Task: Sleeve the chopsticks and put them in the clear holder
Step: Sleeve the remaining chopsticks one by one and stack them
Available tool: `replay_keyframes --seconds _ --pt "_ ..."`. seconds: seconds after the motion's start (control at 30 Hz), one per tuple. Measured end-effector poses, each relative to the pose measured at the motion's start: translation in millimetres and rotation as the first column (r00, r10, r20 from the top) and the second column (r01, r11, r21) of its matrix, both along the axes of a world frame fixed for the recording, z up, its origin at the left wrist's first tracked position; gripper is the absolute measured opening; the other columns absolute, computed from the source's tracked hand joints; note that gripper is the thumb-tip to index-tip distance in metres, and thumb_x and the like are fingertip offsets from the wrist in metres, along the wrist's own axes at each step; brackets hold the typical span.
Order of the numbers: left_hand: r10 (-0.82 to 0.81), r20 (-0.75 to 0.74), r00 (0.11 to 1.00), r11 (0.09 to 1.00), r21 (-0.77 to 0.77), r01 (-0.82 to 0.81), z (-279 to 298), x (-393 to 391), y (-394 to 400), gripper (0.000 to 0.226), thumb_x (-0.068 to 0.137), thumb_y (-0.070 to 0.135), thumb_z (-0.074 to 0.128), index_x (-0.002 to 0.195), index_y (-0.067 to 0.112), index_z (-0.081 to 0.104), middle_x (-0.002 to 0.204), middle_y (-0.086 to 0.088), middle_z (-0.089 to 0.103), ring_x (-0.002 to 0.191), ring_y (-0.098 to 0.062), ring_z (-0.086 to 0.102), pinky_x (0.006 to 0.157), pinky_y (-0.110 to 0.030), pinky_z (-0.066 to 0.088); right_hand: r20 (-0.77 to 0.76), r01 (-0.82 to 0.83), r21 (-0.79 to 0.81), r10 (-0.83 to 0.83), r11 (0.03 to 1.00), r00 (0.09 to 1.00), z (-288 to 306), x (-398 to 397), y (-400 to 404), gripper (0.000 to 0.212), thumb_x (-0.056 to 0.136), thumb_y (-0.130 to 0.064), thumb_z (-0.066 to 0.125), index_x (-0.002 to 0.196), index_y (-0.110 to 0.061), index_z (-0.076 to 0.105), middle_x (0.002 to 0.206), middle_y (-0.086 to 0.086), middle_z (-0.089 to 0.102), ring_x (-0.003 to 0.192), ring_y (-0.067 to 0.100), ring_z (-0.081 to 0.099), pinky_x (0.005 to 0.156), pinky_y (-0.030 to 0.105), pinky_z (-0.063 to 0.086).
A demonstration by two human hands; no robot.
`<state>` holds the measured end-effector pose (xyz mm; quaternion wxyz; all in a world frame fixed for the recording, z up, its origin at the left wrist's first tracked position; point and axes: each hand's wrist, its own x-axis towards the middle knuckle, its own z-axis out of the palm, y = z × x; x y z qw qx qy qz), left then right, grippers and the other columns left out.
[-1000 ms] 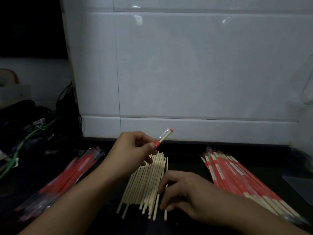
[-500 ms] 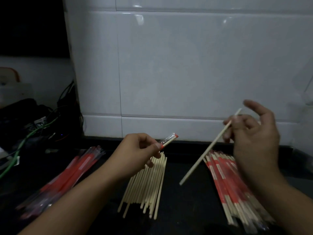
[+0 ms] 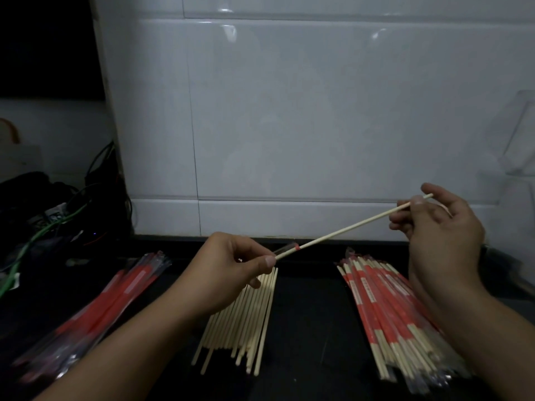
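The black counter (image 3: 307, 328) ends at the white tiled wall (image 3: 318, 125) across the middle of the frame. Along the lower part lie three heaps: empty red-and-clear sleeves (image 3: 95, 308) at lower left, bare chopsticks (image 3: 246, 322) at lower centre, sleeved chopsticks (image 3: 388, 311) at lower right. Dark strips of bare counter separate them. The clear holder (image 3: 518, 140) shows faintly at the right edge against the wall; tangled cables (image 3: 58, 215) crowd the left edge.

A single chopstick (image 3: 347, 228) is held in the air above the heaps, its long axis running from centre frame up to the right. Its lower end enters the mouth of a sleeve (image 3: 285, 249) pinched by the left hand (image 3: 231, 267). The right hand (image 3: 440, 230) pinches the chopstick's upper end between thumb and fingers.
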<state>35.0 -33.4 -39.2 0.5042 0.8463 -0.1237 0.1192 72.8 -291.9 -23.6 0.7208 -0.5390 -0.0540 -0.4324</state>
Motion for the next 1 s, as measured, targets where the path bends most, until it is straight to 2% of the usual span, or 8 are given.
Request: replay_keyframes --seconds 0.3,0.7,0.87,1.0 --pt "0.007 -0.033 0.999 1.000 0.017 -0.007 -4 3 2 0.013 0.090 0.024 0.071 0.079 0.022 0.078 0.079 -0.002 0.075 0.061 -0.008 0.068 0.064 -0.031 0.050 -0.018 -0.014 0.053 0.015 0.998 1.000 2 -3 0 0.025 0.100 -0.008 0.051 0.125 -0.012 0.056 0.081 0.004 0.065 0.063 0.007 0.064 0.066 0.021 0.055" --pt "0.006 -0.041 0.999 1.000 0.024 -0.006 -5 3 1 0.014 0.091 0.025 0.070 0.080 0.022 0.078 0.079 -0.004 0.075 0.061 -0.009 0.066 0.060 -0.032 0.049 -0.014 -0.038 -0.025 0.038 0.999 0.999 -1 -3 1 0.022 0.100 -0.009 0.053 0.120 -0.016 0.058 0.082 0.005 0.068 0.066 0.012 0.066 0.069 0.026 0.057" --pt "0.013 -0.037 0.999 0.999 0.046 -0.011 -4 2 0 0.012 0.091 0.027 0.070 0.081 0.025 0.077 0.079 0.003 0.075 0.061 -0.007 0.068 0.061 -0.032 0.052 -0.030 -0.081 -0.060 0.080 0.995 0.996 -1 -8 8 0.021 0.099 -0.007 0.053 0.119 -0.014 0.058 0.084 0.010 0.068 0.066 0.013 0.067 0.067 0.024 0.057" --pt "0.006 -0.034 0.999 0.999 0.045 -0.005 -4 0 -1 0.011 0.091 0.028 0.069 0.084 0.024 0.076 0.078 0.004 0.075 0.062 -0.008 0.068 0.061 -0.031 0.052 -0.072 -0.137 -0.169 0.127 0.976 0.989 -4 -11 14 0.018 0.097 -0.007 0.057 0.109 -0.017 0.066 0.073 0.005 0.068 0.065 0.012 0.068 0.064 0.021 0.057"
